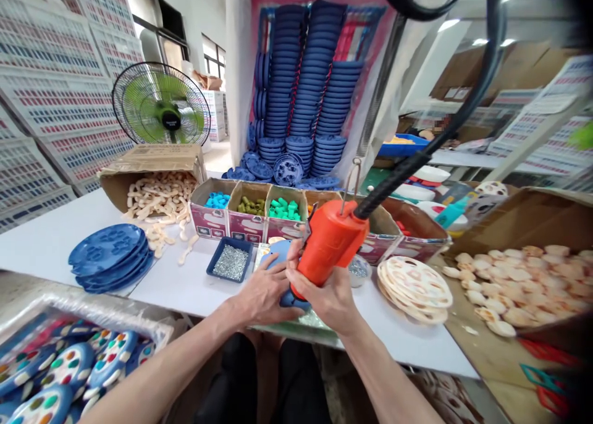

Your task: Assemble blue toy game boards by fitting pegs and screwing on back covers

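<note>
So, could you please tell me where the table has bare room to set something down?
The white table is bare left of the blue discs, between them and the dark blue tray, and in front of the cream discs. It is crowded around the left hand, right hand and orange tool, and behind them along the row of boxes.

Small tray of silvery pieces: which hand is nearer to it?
Left: the left hand is close by the tray's right side; the right hand is farther right, gripping the orange tool.
</note>
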`<state>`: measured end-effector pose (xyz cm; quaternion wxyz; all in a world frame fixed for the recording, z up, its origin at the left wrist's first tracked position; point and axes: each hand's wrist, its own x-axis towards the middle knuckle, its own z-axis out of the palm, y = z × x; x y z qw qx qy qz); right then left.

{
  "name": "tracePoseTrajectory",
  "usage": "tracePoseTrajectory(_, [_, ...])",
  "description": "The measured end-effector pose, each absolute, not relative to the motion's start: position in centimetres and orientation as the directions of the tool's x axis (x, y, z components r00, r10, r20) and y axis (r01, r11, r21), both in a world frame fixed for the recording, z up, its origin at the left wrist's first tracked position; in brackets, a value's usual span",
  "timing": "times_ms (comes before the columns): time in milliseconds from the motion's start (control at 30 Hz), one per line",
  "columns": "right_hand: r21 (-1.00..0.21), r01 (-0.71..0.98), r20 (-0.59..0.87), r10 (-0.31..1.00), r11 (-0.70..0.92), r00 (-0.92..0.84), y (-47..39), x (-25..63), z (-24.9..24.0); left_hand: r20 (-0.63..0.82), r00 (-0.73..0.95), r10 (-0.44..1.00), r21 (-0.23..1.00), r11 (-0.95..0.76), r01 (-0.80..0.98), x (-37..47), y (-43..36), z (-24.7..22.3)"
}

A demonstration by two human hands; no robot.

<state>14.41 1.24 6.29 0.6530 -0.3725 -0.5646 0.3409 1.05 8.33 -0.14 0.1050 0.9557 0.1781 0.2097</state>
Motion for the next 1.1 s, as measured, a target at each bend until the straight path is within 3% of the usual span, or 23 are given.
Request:
tracePoseTrajectory(133, [-0.867, 0.009, 0.496, 0.863, 0.498, 0.090, 1.3, 14.7, 7.2, 0.370, 0.841, 0.394, 0.270, -0.912, 0.308, 0.8, 8.3, 0.0])
tracePoseTrajectory(333, [-0.752, -0.019, 0.618, 0.714, 0.659, 0.329, 2.7, 14.6, 12.0, 0.392, 0.826, 0.404, 0.180, -0.915, 0.362, 0.8, 5.6, -1.2])
tracePoseTrajectory(400, [-0.748, -0.018, 0.620, 0.709, 0.663, 0.337, 3.7, 13.5, 12.5, 0.443, 0.785, 0.433, 0.156, -0.899, 0.408, 1.2, 4.4, -2.2])
tracePoseTrajectory(633, [-0.804, -0.027, 0.570, 0.783, 0.594, 0.248, 5.4, 10.0, 9.3, 0.540, 0.704, 0.462, 0.196, -0.882, 0.429, 2.4, 2.6, -4.0])
tracePoseTrajectory(1100, [-0.847, 0.049, 0.527, 0.825, 0.529, 0.205, 4.8, 9.6, 7.7, 0.532, 0.684, 0.499, 0.299, -0.867, 0.399, 2.6, 2.9, -4.9])
